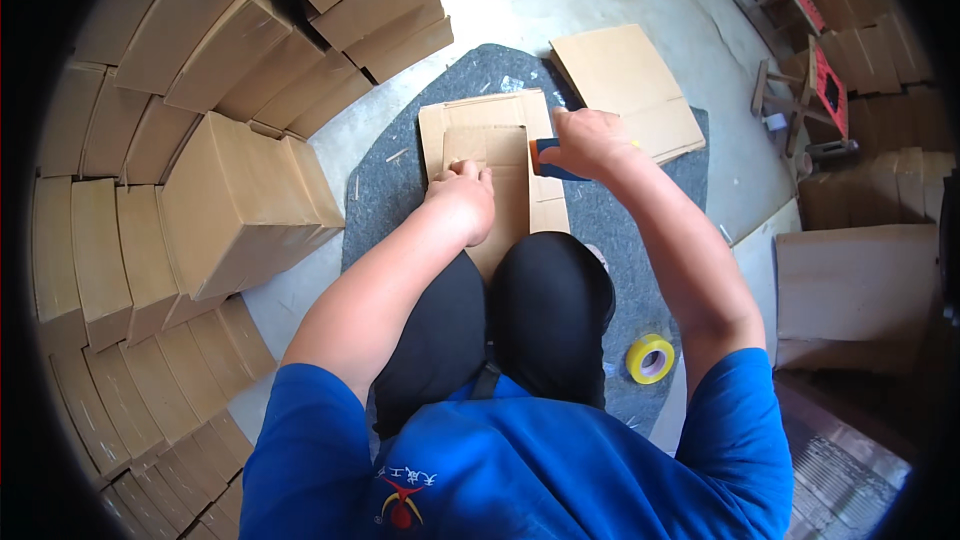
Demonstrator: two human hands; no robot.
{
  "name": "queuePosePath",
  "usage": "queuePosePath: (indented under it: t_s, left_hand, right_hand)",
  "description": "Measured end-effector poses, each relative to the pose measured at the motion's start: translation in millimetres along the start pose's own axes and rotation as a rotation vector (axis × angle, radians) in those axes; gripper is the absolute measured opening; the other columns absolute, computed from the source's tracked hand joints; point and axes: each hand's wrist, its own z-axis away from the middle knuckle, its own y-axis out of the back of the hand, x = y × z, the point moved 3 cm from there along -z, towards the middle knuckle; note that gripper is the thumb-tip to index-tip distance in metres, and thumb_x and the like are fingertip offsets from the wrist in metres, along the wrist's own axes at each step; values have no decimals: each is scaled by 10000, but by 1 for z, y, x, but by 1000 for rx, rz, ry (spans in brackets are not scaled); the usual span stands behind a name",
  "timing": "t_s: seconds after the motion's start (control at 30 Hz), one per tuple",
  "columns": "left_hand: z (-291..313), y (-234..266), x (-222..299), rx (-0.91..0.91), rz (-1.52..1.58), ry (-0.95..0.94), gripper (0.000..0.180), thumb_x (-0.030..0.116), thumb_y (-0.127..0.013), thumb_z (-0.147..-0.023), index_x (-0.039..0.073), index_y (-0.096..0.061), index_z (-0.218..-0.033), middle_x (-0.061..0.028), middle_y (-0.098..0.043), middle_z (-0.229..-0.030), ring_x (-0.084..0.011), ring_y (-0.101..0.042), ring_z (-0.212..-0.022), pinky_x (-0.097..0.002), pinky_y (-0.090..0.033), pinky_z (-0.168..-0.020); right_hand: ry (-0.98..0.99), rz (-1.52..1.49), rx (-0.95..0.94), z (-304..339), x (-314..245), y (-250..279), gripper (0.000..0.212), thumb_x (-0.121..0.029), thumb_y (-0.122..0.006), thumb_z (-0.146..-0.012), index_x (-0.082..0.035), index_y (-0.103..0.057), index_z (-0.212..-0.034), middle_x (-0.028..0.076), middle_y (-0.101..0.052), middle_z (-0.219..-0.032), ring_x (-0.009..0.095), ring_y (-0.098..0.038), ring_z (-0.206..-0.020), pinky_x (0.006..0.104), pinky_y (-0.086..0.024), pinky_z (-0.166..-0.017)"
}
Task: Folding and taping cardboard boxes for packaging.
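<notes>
In front of my knees a folded cardboard piece (490, 145) lies on top of a flat cardboard sheet (548, 205). My left hand (465, 198) is closed on its left part, with the fingers curled against the board. At the right edge of the same piece, my right hand (592, 140) grips a blue hand tool with an orange end (563, 160). The orange end is beside the cardboard edge; whether it touches cannot be seen. Most of the tool is hidden by the hand, so its exact kind does not show.
Flattened cardboard (630, 80) lies beyond my right hand, partly on a dark grey mat (390, 190). A roll of tape with a yellow rim (650, 358) rests by my right knee. Stacked cardboard boxes (250, 200) line the left. Red-topped stools (828, 90) stand at the far right.
</notes>
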Motion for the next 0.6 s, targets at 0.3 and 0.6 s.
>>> queuePosePath:
  t_s: [0.3,0.6]
  left_hand:
    - [-17,18,-17,361,1841,-342,543,515,-414,-1044,40,-632,-1190,-89,-636,-1122,-208,-602,-1027,-345,-466,-914]
    - [-10,15,-26,-123,2245,-782,663,613,-304,-1034,54,-648,-1125,-61,-662,-1014,-158,-610,-950,-348,-484,-916]
  right_hand:
    - [120,-935,397,85,53,24,303,-232,-714,-855,-48,-736,-1094,72,-734,-930,139,-675,-873,316,-538,-839]
    - [216,-1060,432,72,43,-10,288,-181,-723,-809,-24,-747,-1049,53,-734,-936,125,-658,-885,299,-517,-847]
